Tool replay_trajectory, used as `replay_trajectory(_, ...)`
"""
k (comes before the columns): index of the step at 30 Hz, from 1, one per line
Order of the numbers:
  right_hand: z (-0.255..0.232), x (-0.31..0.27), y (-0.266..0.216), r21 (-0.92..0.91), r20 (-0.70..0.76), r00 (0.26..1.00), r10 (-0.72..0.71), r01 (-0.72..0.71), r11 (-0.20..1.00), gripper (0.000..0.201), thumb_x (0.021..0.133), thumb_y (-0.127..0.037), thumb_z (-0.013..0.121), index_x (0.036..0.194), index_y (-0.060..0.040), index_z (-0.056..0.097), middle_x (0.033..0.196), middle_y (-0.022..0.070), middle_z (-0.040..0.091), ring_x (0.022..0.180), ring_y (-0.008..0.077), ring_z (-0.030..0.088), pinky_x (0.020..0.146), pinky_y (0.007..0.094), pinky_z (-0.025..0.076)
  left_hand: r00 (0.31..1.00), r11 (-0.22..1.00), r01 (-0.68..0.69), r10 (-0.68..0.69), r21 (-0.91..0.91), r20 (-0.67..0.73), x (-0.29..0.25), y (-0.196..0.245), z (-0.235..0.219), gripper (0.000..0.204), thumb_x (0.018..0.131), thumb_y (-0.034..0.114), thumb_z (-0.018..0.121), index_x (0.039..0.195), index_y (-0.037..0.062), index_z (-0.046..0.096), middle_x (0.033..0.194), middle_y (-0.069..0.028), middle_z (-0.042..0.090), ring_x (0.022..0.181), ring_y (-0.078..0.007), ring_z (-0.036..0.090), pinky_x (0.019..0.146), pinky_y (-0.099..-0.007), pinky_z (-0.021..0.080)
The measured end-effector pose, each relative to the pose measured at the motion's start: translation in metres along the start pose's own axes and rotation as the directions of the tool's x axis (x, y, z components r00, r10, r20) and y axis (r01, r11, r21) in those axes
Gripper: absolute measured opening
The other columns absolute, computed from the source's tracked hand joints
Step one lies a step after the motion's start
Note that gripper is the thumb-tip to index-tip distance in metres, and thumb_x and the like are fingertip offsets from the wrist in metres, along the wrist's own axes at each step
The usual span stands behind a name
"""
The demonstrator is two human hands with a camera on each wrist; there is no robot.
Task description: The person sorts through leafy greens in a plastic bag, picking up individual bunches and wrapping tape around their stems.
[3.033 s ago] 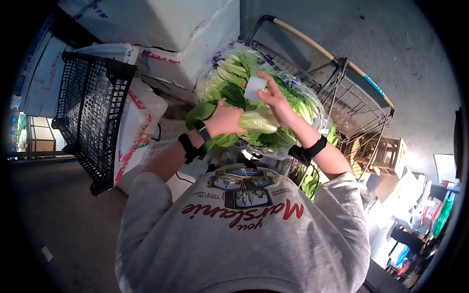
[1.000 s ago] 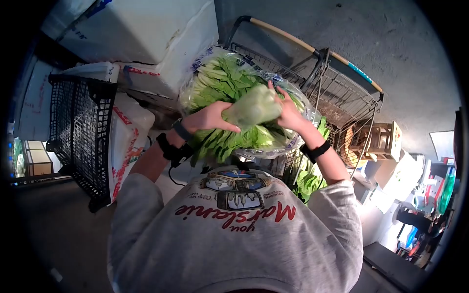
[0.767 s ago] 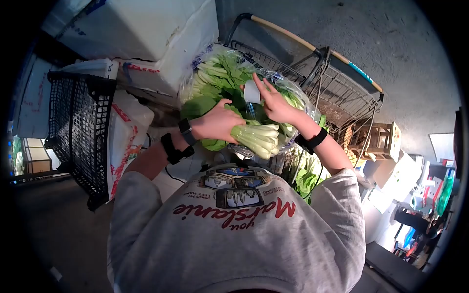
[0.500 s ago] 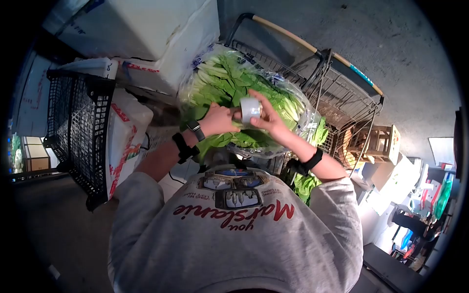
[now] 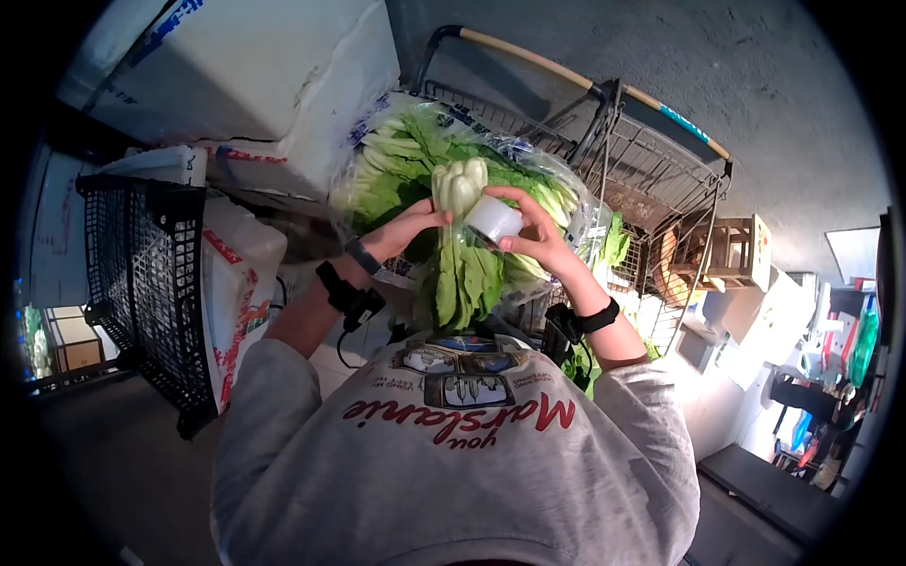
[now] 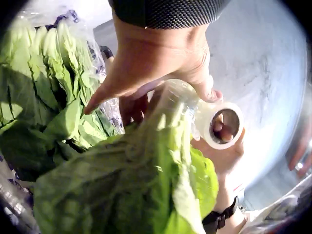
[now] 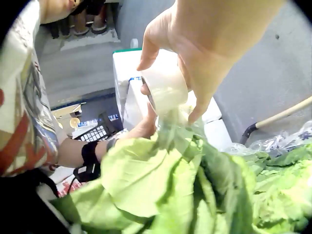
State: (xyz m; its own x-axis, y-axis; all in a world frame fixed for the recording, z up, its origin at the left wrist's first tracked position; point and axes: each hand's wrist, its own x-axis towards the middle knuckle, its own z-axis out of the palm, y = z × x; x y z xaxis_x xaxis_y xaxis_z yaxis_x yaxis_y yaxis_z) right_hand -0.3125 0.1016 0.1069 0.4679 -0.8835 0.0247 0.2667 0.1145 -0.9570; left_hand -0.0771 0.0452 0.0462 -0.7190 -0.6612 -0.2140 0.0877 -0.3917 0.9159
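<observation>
A bunch of leafy greens [image 5: 462, 269] is held over the pile, its pale stalk ends at the far side and its leaves spread toward the person's shirt. My left hand [image 5: 408, 229] grips it by the stalks, thumb and fingers on either side in the left wrist view. Beside the stalks, my right hand [image 5: 540, 231] holds a roll of clear tape [image 5: 494, 221], with fingertips showing inside its core [image 6: 224, 127] in the left wrist view. The tape roll sits right against the bunch, and a shiny clear strip [image 7: 178, 117] lies between them in the right wrist view.
Underneath, more greens [image 5: 392, 174] fill a clear plastic bag on a wire cart [image 5: 651, 212]. White foam boxes [image 5: 255, 85] and a black plastic crate [image 5: 142, 274] stand at the left. A wooden stool [image 5: 741, 250] is at the right.
The bunch has swung from lying sideways, stalks to the right, to pointing stalks-away with leaves toward the body. My right hand has brought the tape roll against its stalks.
</observation>
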Motion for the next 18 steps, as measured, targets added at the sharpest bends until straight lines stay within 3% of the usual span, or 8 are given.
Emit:
replay_trajectory(2,0.005,0.000,-0.004,-0.138,0.084,0.996,0.007,0.005,0.990,0.060,0.078,-0.006,0.067,0.131,-0.0070,0.040,0.114,0.0060,0.051,0.102,0.0127,0.051,0.086,0.0255,0.042,0.998,0.997,-0.067,0.068,0.030,-0.017,0.004,-0.006,0.005,0.057,0.082,0.031,0.068,0.125,0.0021,0.046,0.118,-0.0033,0.053,0.110,-0.0135,0.049,0.093,-0.0284,0.038)
replay_trajectory(6,0.004,0.002,0.002,-0.123,0.097,0.993,0.067,-0.055,0.991,0.057,0.078,-0.008,0.067,0.130,-0.0071,0.042,0.107,0.0042,0.056,0.094,0.0115,0.054,0.084,0.0251,0.042,0.975,0.989,-0.138,0.127,-0.051,-0.183,0.005,-0.019,0.017,0.062,0.075,0.030,0.075,0.123,0.0032,0.047,0.115,-0.0025,0.055,0.105,-0.0124,0.051,0.090,-0.0274,0.040)
replay_trajectory(9,0.010,0.004,-0.005,-0.248,0.023,0.995,0.096,-0.087,0.965,0.053,0.079,-0.010,0.067,0.127,-0.0077,0.044,0.098,0.0028,0.059,0.089,0.0107,0.056,0.082,0.0252,0.043,0.967,0.987,-0.117,0.089,-0.107,-0.238,0.005,-0.024,0.020,0.061,0.075,0.027,0.075,0.123,0.0037,0.047,0.115,-0.0030,0.055,0.104,-0.0123,0.052,0.090,-0.0274,0.040)
replay_trajectory(11,0.014,0.005,-0.010,-0.308,-0.015,0.993,0.118,-0.117,0.944,0.050,0.079,-0.011,0.067,0.125,-0.0078,0.045,0.096,0.0028,0.059,0.088,0.0105,0.056,0.081,0.0253,0.043,0.951,0.973,-0.181,0.136,-0.144,-0.276,0.007,-0.029,0.018,0.056,0.075,0.020,0.074,0.122,0.0038,0.047,0.114,-0.0033,0.055,0.104,-0.0130,0.052,0.090,-0.0280,0.041)
replay_trajectory(12,0.013,0.005,-0.011,-0.351,0.011,0.996,0.088,-0.079,0.933,0.048,0.079,-0.011,0.067,0.122,-0.0078,0.046,0.095,0.0030,0.060,0.087,0.0105,0.056,0.081,0.0257,0.043,0.951,0.973,-0.183,0.138,-0.144,-0.275,0.009,-0.029,0.019,0.056,0.075,0.020,0.074,0.122,0.0038,0.047,0.114,-0.0033,0.055,0.104,-0.0130,0.052,0.090,-0.0280,0.041)
replay_trajectory(14,0.012,0.007,-0.016,-0.398,0.039,0.997,0.059,-0.039,0.917,0.045,0.079,-0.011,0.067,0.120,-0.0077,0.047,0.094,0.0032,0.060,0.087,0.0104,0.056,0.080,0.0261,0.044,0.920,0.935,-0.311,0.250,-0.172,-0.300,0.012,-0.027,0.020,0.053,0.075,0.017,0.072,0.121,0.0034,0.048,0.112,-0.0035,0.055,0.104,-0.0135,0.052,0.090,-0.0286,0.041)
replay_trajectory(17,0.009,0.013,-0.030,-0.458,0.105,0.989,0.106,-0.047,0.888,0.043,0.078,-0.012,0.068,0.116,-0.0087,0.048,0.092,0.0033,0.061,0.087,0.0121,0.057,0.081,0.0275,0.044,0.925,0.936,-0.315,0.266,-0.158,-0.270,0.009,-0.017,0.022,0.056,0.074,0.016,0.073,0.122,0.0032,0.047,0.114,-0.0038,0.054,0.104,-0.0139,0.052,0.091,-0.0293,0.041)
replay_trajectory(18,0.010,0.016,-0.036,-0.541,0.199,0.977,0.072,0.048,0.839,0.043,0.078,-0.012,0.069,0.116,-0.0091,0.048,0.091,0.0030,0.061,0.086,0.0132,0.058,0.081,0.0279,0.044,0.924,0.935,-0.316,0.265,-0.161,-0.275,0.007,-0.017,0.022,0.056,0.074,0.016,0.073,0.122,0.0032,0.047,0.114,-0.0038,0.054,0.104,-0.0139,0.052,0.091,-0.0293,0.041)
